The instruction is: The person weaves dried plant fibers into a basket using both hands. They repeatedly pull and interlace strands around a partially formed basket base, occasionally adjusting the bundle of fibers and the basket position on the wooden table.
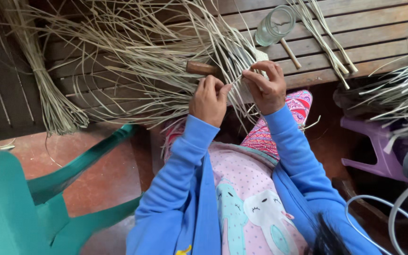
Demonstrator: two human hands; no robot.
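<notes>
The left hand (208,100) is curled into a loose fist, its fingertips pinched on a thin pale strip (236,79) that runs across to the right hand (266,84), whose thumb and fingers are clamped together on the same strip. Both hands work at the near edge of a slatted wooden table (355,42), just in front of a spread mass of dried grass strands (152,52). A wooden-handled tool (202,68) lies among the strands, just beyond the left hand. A glass jar (275,24) stands further back, and a green plastic chair (34,198) sits near left
</notes>
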